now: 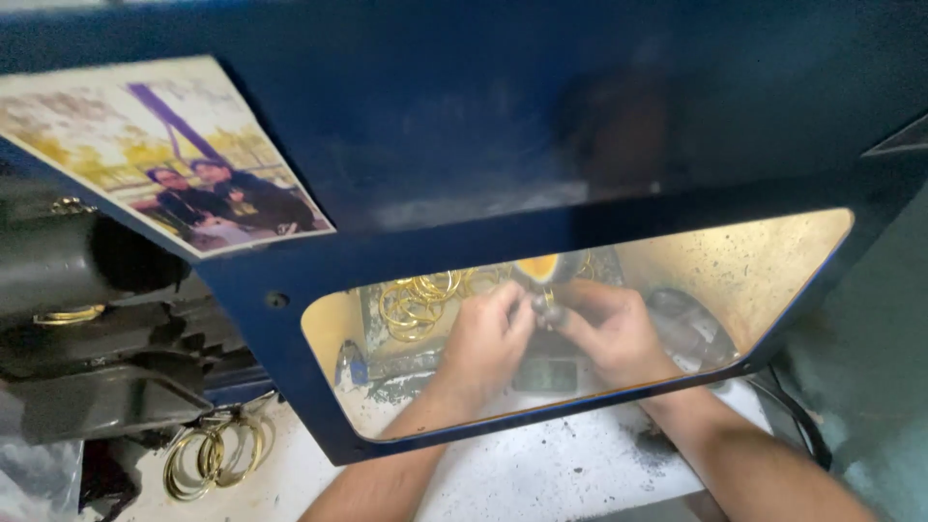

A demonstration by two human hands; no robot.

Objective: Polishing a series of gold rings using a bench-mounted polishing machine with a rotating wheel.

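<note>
A small dark piece (pixel 547 311), too blurred to identify, sits pinched between both hands behind the window of a blue hood (pixel 541 135). The left hand (pixel 488 338) and right hand (pixel 611 333) close narrowly on it. Gold rings (pixel 418 300) lie just behind; more rings (pixel 215 454) rest on the white tabletop (pixel 541 474), outside.
</note>
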